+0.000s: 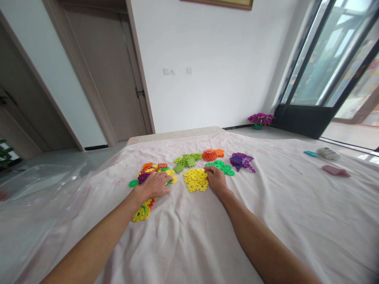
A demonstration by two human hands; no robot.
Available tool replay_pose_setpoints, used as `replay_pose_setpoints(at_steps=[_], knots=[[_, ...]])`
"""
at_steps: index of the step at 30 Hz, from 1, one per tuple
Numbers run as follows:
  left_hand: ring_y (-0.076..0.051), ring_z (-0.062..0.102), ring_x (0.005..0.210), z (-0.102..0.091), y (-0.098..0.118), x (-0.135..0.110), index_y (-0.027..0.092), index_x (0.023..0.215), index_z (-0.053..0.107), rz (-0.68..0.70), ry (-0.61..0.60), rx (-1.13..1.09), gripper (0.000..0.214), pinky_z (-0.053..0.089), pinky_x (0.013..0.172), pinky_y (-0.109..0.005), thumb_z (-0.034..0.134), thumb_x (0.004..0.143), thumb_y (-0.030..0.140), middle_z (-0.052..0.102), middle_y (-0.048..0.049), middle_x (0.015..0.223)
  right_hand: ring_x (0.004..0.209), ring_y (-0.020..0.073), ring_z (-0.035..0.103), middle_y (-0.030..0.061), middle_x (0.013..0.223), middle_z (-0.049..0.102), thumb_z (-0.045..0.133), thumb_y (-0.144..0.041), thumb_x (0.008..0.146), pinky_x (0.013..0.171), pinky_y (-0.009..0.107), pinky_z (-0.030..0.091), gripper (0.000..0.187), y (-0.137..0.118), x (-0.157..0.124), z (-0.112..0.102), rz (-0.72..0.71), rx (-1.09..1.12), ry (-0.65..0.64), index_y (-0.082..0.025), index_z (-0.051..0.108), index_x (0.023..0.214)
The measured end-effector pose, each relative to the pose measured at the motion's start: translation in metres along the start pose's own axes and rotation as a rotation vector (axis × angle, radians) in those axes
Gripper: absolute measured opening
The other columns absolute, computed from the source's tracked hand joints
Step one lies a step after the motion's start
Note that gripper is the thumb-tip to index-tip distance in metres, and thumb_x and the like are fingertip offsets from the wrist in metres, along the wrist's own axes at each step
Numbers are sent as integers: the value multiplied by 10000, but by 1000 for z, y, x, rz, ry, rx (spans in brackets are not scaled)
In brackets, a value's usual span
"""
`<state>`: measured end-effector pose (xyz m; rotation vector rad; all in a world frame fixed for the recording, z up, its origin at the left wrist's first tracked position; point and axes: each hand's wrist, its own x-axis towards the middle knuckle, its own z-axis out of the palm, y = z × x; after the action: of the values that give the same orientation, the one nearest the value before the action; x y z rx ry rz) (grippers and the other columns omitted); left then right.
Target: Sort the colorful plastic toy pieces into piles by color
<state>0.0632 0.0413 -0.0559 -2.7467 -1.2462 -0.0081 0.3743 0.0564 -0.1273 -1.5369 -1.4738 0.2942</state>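
Flat plastic snowflake discs lie sorted by colour on a pale pink sheet (189, 236). My left hand (154, 184) lies palm down with fingers spread on a mixed pile of discs (148, 169). My right hand (215, 177) rests at the right edge of the yellow pile (195, 180), its fingers curled at the pile's edge; I cannot see whether they hold a disc. Behind lie a light green pile (186, 160), an orange pile (212, 154), a dark green pile (222, 166) and a purple pile (241, 161).
A clear plastic bin (35, 181) stands at the left edge. At the far right lie a pink object (336, 170), a white box (328, 152) and a teal item (310, 153). A flower pot (259, 119) stands on the floor by the glass door.
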Motion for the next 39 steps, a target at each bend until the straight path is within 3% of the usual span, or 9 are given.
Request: replay_pose_setpoints(at_steps=[7,10,13,18,20,24,27,32,39], knots=[[-258,614,1029,-4,-1,7,249,951,701,-86,83,10,241,384,972,-437,519,856,374,695,-70,1037,879,181,668,13,907,746,467,-146,754,823,271,473,342,0,1,0,13,-13,-11,-221,737,951],[-257,545,1182,2,1,18,263,1121,665,-81,124,-37,328,347,1034,-424,502,873,404,652,-63,1220,887,179,667,9,911,746,467,-142,756,824,265,470,338,0,2,0,14,-18,-13,-222,737,944],[-247,536,1203,8,2,27,255,1233,608,-116,79,-73,417,364,1024,-395,501,868,426,628,-67,1283,895,177,664,8,917,745,466,-138,755,829,262,466,337,-1,1,0,10,-23,-10,-223,738,935],[-254,634,977,5,-8,35,197,906,716,-192,49,-36,373,402,939,-400,403,903,399,717,-106,961,873,177,664,8,901,744,467,-143,756,809,267,468,336,-2,1,0,12,-10,-18,-225,738,937],[-256,636,957,3,-16,39,194,855,717,-212,53,-32,407,388,950,-422,365,915,389,717,-114,932,867,179,664,7,894,743,466,-144,756,802,272,471,332,-2,1,0,11,-4,-18,-225,738,928],[-261,524,1203,7,-32,46,276,1108,669,-249,81,-41,379,292,1056,-465,399,902,442,632,-81,1260,852,180,663,8,880,742,462,-141,751,789,274,477,336,-4,1,0,6,7,-9,-220,736,927],[-291,404,1331,15,-41,50,316,1266,574,-292,8,-76,455,251,1081,-515,451,869,499,496,-75,1435,854,177,664,10,887,743,466,-137,745,797,273,477,335,-4,0,-1,3,11,-3,-218,737,924],[-296,508,1228,19,-43,46,325,1312,536,-303,-57,-109,517,355,1024,-462,514,826,501,517,-87,1388,846,179,669,17,883,745,461,-141,750,784,272,480,339,-3,0,0,6,35,8,-207,736,936],[-279,560,1137,6,-33,12,316,1207,610,-252,-74,-122,429,403,989,-434,555,804,451,577,-78,1258,846,178,664,18,880,741,453,-131,753,795,275,475,335,-9,-2,-3,-28,17,15,-205,739,912]])
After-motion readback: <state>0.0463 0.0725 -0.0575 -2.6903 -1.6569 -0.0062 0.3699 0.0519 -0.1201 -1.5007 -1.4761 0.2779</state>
